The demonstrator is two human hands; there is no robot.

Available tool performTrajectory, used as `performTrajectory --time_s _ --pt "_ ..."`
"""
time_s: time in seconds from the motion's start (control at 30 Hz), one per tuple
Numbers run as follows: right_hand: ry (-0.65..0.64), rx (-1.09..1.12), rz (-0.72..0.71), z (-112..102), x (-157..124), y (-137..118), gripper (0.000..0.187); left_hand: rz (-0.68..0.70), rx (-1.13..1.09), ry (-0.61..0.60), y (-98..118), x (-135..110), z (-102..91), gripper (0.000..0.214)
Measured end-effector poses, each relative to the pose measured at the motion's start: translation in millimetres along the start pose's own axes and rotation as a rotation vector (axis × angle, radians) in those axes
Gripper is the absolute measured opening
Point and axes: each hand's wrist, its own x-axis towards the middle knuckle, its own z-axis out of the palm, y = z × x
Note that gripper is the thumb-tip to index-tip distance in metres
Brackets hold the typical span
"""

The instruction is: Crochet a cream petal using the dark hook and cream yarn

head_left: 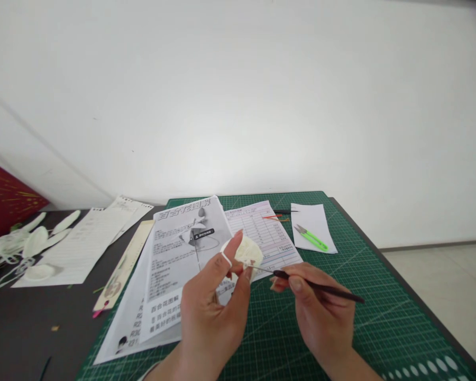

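My left hand (214, 301) pinches a small cream crocheted piece (249, 253) between thumb and fingers, with white yarn looped over the raised index finger. My right hand (321, 309) grips a thin dark crochet hook (321, 288) like a pencil; its metal tip points left into the cream piece. Both hands hover over the green cutting mat (381, 317), just above a printed instruction sheet (182, 254).
A pink form (264, 227) lies behind the hands. Green-handled snips (311, 237) rest on a white paper slip at the back right. More papers, a ruler-like strip (125, 264) and white crocheted petals with yarn (31, 243) lie on the dark table at left.
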Motion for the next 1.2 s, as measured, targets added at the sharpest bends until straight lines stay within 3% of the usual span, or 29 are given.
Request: performTrajectory --time_s 0.1,0.27,0.37,0.43,0.67,0.8,0.9,1.0,1.2 --pt "-0.03 -0.094 -0.061 -1.0 0.0 -2.1 0.028 0.13 0.092 0.017 0.3 -0.7 1.5 0.038" --pt "-0.254 -0.544 -0.515 -9.9 -0.7 -9.8 0.045 0.307 0.172 -0.035 -4.7 2.2 4.4 0.051" --pt "-0.318 -0.63 -0.57 -12.0 0.1 -11.7 0.047 0.383 0.203 -0.048 -8.0 3.6 5.5 0.05" --pt "-0.29 -0.59 -0.533 -10.7 2.7 -13.1 0.046 0.415 0.236 -0.077 -8.9 3.9 5.8 0.051" --pt "-0.057 -0.162 0.031 -4.1 15.3 -12.2 0.022 0.406 0.197 -0.163 -8.8 5.4 6.4 0.05" --pt "0.009 -0.051 0.149 -1.4 15.5 -8.6 0.016 0.403 0.204 -0.14 -7.9 5.3 6.2 0.049" --pt "0.01 -0.07 0.127 -0.5 13.6 -7.1 0.016 0.344 0.198 -0.135 -8.0 4.8 5.7 0.047" --pt "-0.014 -0.139 0.056 -1.4 11.7 -7.8 0.02 0.17 0.147 -0.156 -9.4 5.3 5.6 0.041" --pt "-0.23 -0.504 -0.479 -8.5 5.1 -12.7 0.044 -0.24 -0.081 -0.138 -4.5 7.4 7.3 0.02"
